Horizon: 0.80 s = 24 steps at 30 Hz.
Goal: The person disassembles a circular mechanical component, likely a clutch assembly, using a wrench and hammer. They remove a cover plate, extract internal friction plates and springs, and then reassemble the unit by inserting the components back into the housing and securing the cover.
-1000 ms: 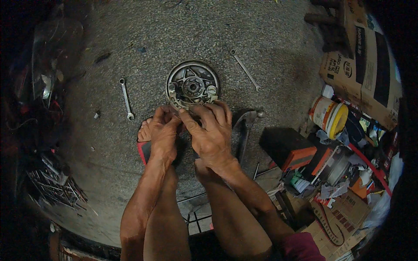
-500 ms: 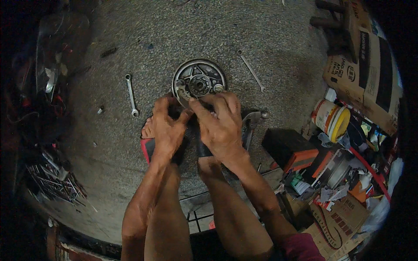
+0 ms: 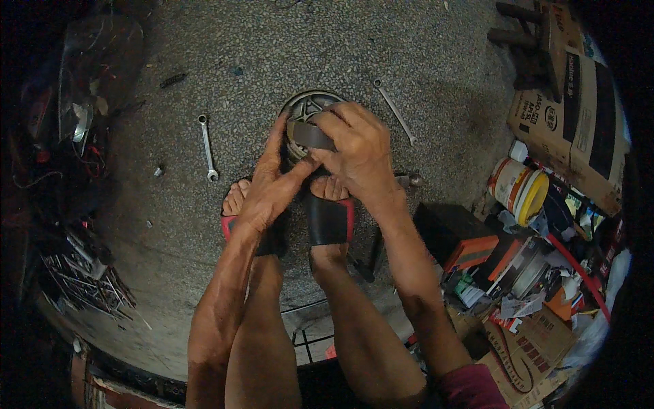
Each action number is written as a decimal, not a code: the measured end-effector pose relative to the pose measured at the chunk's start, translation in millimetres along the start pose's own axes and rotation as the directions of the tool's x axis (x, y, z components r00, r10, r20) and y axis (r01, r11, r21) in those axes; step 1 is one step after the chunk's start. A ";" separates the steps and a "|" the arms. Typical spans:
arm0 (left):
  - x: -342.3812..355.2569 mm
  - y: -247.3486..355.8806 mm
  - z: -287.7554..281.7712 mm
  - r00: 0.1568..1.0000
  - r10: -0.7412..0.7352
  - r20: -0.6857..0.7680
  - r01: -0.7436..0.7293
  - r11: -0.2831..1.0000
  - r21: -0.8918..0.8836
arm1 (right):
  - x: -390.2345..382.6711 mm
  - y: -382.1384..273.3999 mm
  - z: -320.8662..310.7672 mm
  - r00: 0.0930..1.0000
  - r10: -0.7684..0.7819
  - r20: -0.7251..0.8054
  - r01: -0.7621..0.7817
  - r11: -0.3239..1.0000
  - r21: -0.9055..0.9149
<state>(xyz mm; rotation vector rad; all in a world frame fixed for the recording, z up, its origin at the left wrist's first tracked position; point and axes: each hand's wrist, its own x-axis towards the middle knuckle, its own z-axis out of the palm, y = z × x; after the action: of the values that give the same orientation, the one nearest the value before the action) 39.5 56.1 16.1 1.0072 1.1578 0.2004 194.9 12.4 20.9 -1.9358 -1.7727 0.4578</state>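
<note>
A round metal hub (image 3: 304,102) with spokes lies flat on the floor in front of my feet, its near right part hidden by my hands. My left hand (image 3: 272,184) grips its left side, index finger stretched along the rim and thumb at the near edge. Over the hub, my right hand (image 3: 357,146) holds a curved dark grey brake shoe (image 3: 312,135) between thumb and fingers. The shoe's outer face is turned up. Whether it touches the hub cannot be seen.
One combination wrench (image 3: 206,148) lies to the left, another wrench (image 3: 396,113) to the right. Beside my right foot is a hammer (image 3: 411,180). Cardboard boxes (image 3: 579,123), a yellow-lidded tub (image 3: 531,198) and clutter fill the right side. Metal rods (image 3: 88,286) lie at left.
My right hand has moved up and right, tilting the brake shoe so its outer face shows. My left hand has shifted up along the hub's left rim, straightening its index finger.
</note>
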 end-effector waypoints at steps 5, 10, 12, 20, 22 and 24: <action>4.3 5.3 4.2 0.998 0.064 0.018 -0.064 0.998 -0.017 | -1.9 0.5 -2.3 0.993 0.074 -0.092 -0.079 0.996 -0.050; 3.1 1.5 3.9 0.993 0.117 0.008 -0.118 0.993 0.023 | -3.4 -3.3 -1.0 0.980 0.177 -0.089 -0.179 0.984 -0.008; 0.1 -0.6 1.0 0.989 0.150 -0.004 -0.150 0.988 0.037 | -0.4 -12.9 -1.8 0.970 0.225 -0.089 -0.229 0.973 -0.038; 1.0 -5.3 -7.0 0.991 0.073 -0.114 -0.064 0.995 0.077 | 20.5 -21.2 -3.3 0.979 0.160 0.123 -0.146 0.982 -0.121; 2.8 1.4 -7.8 0.991 0.046 -0.125 -0.037 0.996 0.079 | 25.2 -17.6 -2.2 0.969 0.170 0.180 -0.154 0.983 -0.098; 2.0 8.3 -7.9 0.987 0.042 -0.158 -0.024 0.993 0.115 | 30.5 -19.2 -7.5 0.930 0.249 0.270 -0.212 0.964 -0.160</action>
<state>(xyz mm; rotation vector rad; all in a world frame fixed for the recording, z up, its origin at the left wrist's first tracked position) 36.8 66.4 20.7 1.1266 1.3107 0.2481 186.2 42.7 39.8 -2.2799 -1.7901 0.7578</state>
